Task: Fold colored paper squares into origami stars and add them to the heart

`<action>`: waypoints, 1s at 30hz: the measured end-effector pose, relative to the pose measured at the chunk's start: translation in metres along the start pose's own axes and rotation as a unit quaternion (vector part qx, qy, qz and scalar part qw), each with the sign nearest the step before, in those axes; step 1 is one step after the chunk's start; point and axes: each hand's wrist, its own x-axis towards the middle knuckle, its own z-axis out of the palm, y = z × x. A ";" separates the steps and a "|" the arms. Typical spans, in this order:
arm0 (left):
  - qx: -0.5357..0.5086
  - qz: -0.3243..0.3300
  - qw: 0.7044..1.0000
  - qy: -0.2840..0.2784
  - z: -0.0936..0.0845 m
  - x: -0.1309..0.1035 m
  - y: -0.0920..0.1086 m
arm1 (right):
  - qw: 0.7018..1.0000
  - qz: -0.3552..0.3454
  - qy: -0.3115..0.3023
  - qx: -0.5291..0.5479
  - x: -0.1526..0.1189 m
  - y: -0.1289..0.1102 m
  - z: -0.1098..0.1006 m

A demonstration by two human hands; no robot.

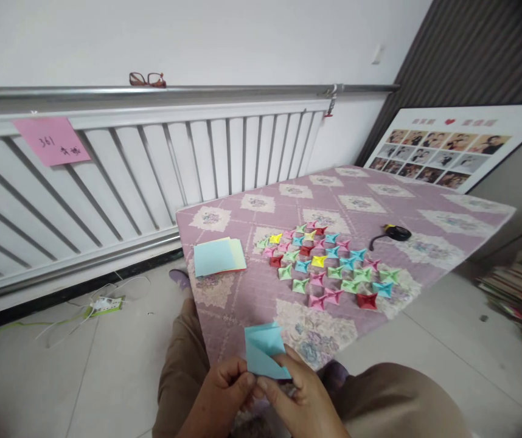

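Note:
A light blue sheet of origami paper point(263, 353), partly folded with raised flaps, is held between both hands above the near end of the table. My left hand point(227, 389) pinches its lower left corner between thumb and finger. Closed on the lower right part is my right hand point(300, 392), its thumb close to the left one and some fingers behind the paper. Beyond the hands, several small folded paper shapes point(319, 261) in pink, green, blue, yellow and red stand in rows. To their left lies a stack of square paper sheets point(215, 258), light blue on top.
The table wears a purple flowered cloth point(261, 222). A black tape measure point(396, 232) lies at its right. Behind are a white radiator point(197, 158) and glasses point(146, 79) on a pipe. A power strip point(106, 305) with cables is on the floor at left.

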 end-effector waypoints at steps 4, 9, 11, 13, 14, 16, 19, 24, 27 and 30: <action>0.014 0.006 1.000 -0.016 -0.001 -0.001 -0.002 | 0.999 0.005 0.028 0.041 0.002 -0.001 -0.002; 0.000 0.002 0.999 -0.054 -0.002 -0.001 0.000 | 0.999 0.014 0.029 0.043 0.002 0.002 0.003; 0.000 -0.012 0.999 -0.051 -0.001 0.000 0.001 | 0.999 0.014 0.023 0.038 0.002 0.001 0.005; 0.014 -0.025 0.999 -0.038 -0.001 0.001 0.000 | 0.999 0.024 0.028 0.039 0.002 -0.001 0.004; 0.021 -0.027 0.999 -0.033 -0.001 0.001 -0.001 | 0.998 0.031 0.034 0.043 0.002 -0.002 0.004; 0.035 -0.024 0.999 -0.027 -0.001 0.001 -0.004 | 0.996 0.044 0.049 0.059 0.003 -0.003 0.003; 0.051 -0.008 0.998 -0.032 -0.002 0.000 -0.009 | 0.993 0.052 0.078 0.075 0.003 -0.004 0.002; 0.039 -0.004 0.997 -0.063 -0.002 -0.002 -0.011 | 0.992 0.052 0.091 0.065 0.003 -0.001 0.005; 0.031 -0.011 0.998 -0.060 -0.001 -0.003 -0.009 | 0.993 0.054 0.083 0.068 0.003 0.000 0.006; 0.046 -0.012 0.998 -0.044 -0.001 -0.003 -0.010 | 0.992 0.054 0.085 0.074 0.003 0.001 0.007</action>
